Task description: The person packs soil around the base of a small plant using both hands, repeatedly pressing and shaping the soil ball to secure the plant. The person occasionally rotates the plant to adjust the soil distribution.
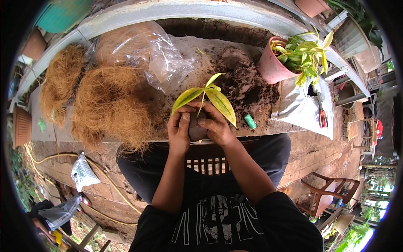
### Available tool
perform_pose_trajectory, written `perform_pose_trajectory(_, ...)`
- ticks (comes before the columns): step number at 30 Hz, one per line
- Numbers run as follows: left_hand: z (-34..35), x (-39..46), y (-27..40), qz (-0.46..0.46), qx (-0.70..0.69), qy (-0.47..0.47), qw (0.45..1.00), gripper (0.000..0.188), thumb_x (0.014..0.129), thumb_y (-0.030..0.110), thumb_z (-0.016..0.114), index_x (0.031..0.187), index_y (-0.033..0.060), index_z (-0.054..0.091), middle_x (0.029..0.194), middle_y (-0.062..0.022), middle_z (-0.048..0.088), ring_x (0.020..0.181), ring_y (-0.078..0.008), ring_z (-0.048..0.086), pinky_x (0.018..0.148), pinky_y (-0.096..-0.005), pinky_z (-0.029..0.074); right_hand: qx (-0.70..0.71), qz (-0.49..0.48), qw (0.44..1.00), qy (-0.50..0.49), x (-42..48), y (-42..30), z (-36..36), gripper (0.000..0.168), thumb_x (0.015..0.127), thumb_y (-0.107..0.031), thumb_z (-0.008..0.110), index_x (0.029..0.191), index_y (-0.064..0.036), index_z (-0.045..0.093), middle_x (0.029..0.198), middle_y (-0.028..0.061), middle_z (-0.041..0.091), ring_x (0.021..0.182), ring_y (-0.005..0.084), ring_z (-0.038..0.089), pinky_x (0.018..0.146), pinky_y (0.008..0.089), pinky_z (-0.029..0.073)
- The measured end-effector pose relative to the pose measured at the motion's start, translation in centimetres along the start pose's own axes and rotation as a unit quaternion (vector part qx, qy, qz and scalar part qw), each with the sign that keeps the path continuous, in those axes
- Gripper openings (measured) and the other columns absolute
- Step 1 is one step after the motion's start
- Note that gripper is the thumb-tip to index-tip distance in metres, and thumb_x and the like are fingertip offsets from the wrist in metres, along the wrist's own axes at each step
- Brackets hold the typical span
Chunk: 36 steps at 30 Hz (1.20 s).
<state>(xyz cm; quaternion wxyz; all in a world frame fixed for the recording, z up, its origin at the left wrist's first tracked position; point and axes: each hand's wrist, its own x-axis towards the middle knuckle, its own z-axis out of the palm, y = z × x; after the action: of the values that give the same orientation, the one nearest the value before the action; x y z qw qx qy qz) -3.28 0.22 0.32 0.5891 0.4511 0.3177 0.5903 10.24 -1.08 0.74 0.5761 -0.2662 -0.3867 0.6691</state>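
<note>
Both hands cup a dark ball of soil (197,128) at the near edge of the table. My left hand (180,126) presses its left side, and my right hand (217,124) wraps the right side, its thumb on top. From the ball rises a small plant with yellow-green leaves (222,102). Loose dark soil (241,82) lies behind and to the right, with a green spool of thread (250,121) near it. Brown coconut fibre (110,107) is heaped on the left, beside a clear plastic bag (157,60) with more fibre. The fingers' far sides are partly hidden by leaves.
A pink pot of leafy plants (277,64) stands at the back right. Red-handled scissors (322,118) lie on a white plastic sack (292,100). A metal rail (195,9) runs behind the table. A yellow hose (110,179) and a wooden chair (330,189) are on the ground.
</note>
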Motion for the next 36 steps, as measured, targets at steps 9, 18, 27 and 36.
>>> perform_pose_trajectory(9, 0.1, 0.2, 0.4, 0.023, -0.015, -0.031, 0.999, 0.026, 0.089, 0.019, 0.065, 0.108, 0.0022, 0.057, 0.110, -0.0073, 0.059, 0.108, -0.0170, 0.054, 0.098, -0.0326, 0.041, 0.042, 0.020, 0.999, 0.009, 0.2, -0.4, 0.2, 0.052, 0.092, -0.015, 0.057, 0.141, 0.000, 0.045, 0.138, 0.0131, 0.049, 0.132, 0.0244, 0.045, 0.112, 0.0384, 0.034)
perform_pose_trajectory(18, -0.3, 0.2, 0.6, -0.052, -0.104, 0.004, 0.993, 0.028, 0.084, 0.014, 0.065, 0.109, 0.0034, 0.056, 0.109, -0.0055, 0.058, 0.106, -0.0158, 0.054, 0.096, -0.0312, 0.041, 0.151, 0.035, 0.988, -0.021, 0.2, -0.7, -0.4, 0.058, 0.091, -0.021, 0.064, 0.142, -0.003, 0.042, 0.140, 0.0100, 0.049, 0.131, 0.0240, 0.046, 0.112, 0.0383, 0.034)
perform_pose_trajectory(27, -1.4, 0.2, -0.7, -0.033, -0.105, -0.026, 0.994, 0.043, 0.086, 0.022, 0.061, 0.124, 0.0031, 0.052, 0.114, -0.0085, 0.059, 0.106, -0.0195, 0.059, 0.092, -0.0322, 0.049, 0.072, 0.109, 0.991, -0.005, 0.2, -1.0, -0.5, 0.064, 0.085, -0.001, 0.072, 0.142, -0.007, 0.044, 0.142, 0.0068, 0.045, 0.135, 0.0186, 0.040, 0.110, 0.0336, 0.038)
perform_pose_trajectory(36, -1.6, -0.1, -0.4, -0.068, -0.166, -0.040, 0.983, 0.047, 0.079, 0.025, 0.061, 0.117, -0.0007, 0.055, 0.117, -0.0125, 0.061, 0.103, -0.0199, 0.061, 0.092, -0.0307, 0.049, 0.128, 0.120, 0.982, -0.065, 0.7, -2.4, 0.2, 0.063, 0.084, -0.005, 0.073, 0.141, -0.004, 0.045, 0.146, 0.0127, 0.043, 0.139, 0.0249, 0.038, 0.115, 0.0382, 0.031)
